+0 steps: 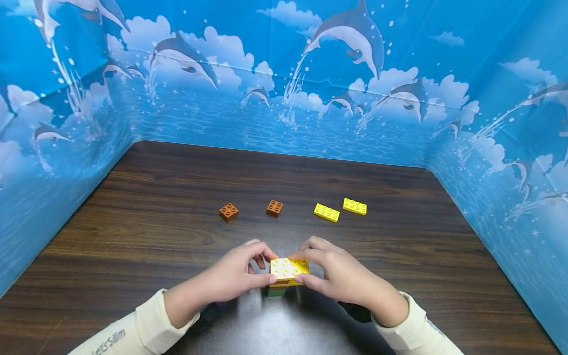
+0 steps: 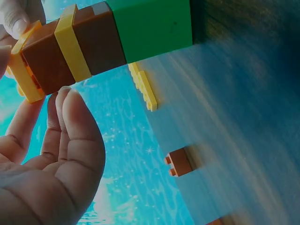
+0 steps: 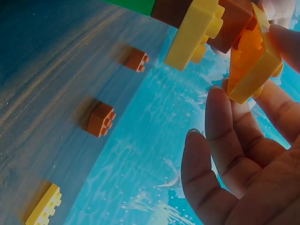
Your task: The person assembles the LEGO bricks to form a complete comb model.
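A toy-brick tower stands upright at the near middle of the table. Its base is a green block (image 2: 154,28), then a brown brick (image 2: 101,42), a yellow plate (image 2: 72,44), an upper brown brick (image 2: 49,61) and a top yellow plate (image 1: 288,269). My left hand (image 1: 235,273) pinches the top plate's left end between thumb and forefinger. At the right end, my right hand (image 1: 339,268) pinches the same plate. In the right wrist view, both yellow plates overhang the brown bricks on that side. The other fingers of both hands stay loosely bent.
Beyond the tower lie two loose brown bricks (image 1: 229,211) and two loose yellow plates (image 1: 326,212). A blue dolphin-print curtain (image 1: 275,118) walls the back and sides of the dark wood table (image 1: 177,182).
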`<state>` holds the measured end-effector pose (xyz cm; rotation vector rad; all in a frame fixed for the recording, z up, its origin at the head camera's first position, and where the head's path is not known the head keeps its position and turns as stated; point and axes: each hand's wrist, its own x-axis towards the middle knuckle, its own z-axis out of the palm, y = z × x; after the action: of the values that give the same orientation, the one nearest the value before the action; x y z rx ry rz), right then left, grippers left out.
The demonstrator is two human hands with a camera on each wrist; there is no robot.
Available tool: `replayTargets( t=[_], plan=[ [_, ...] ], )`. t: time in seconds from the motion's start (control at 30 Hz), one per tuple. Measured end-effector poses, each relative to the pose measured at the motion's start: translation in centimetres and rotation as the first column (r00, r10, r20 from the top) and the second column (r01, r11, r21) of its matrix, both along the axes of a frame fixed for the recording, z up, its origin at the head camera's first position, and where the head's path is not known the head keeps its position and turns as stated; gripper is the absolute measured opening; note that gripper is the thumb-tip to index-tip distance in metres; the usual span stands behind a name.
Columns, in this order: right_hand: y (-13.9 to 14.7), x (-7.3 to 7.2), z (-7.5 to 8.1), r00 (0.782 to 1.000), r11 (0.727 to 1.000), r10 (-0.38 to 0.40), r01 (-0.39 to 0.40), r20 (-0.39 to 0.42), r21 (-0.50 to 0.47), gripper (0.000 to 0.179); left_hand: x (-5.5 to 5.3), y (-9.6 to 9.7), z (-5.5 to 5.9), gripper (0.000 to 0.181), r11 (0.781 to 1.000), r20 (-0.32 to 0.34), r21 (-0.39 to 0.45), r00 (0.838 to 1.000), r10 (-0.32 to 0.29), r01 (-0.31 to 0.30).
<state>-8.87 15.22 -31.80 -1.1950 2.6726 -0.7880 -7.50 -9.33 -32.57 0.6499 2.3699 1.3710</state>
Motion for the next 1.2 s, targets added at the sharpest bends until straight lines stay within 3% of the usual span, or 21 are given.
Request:
replayTargets(
  t=[0.13,0.5,1.1,1.2],
  plan=[
    [-0.12,0.0,0.03,1.0,1.0,0.009,-0.009,-0.009,0.006,0.033,-0.22,-0.09,-0.01,0.021,0.999,-0.047,-0.042,0.999,-0.022,0.02],
    [-0.1,-0.04,-0.09,1.0,1.0,-0.003,0.003,-0.003,0.003,0.033,-0.53,-0.03,0.0,0.02,0.998,-0.062,-0.059,0.997,-0.043,0.039],
    [-0.43,0.54,-0.55,0.999,1.0,0.001,-0.001,-0.043,0.002,0.034,-0.24,-0.54,-0.3,0.024,0.998,-0.051,-0.044,0.998,-0.035,0.033],
    [-0.47,0.68,-0.63,0.999,1.0,-0.012,0.013,-0.039,0.007,0.034,-0.41,-0.83,-0.42,0.029,0.999,-0.023,-0.012,0.999,-0.038,0.038]
  ],
)
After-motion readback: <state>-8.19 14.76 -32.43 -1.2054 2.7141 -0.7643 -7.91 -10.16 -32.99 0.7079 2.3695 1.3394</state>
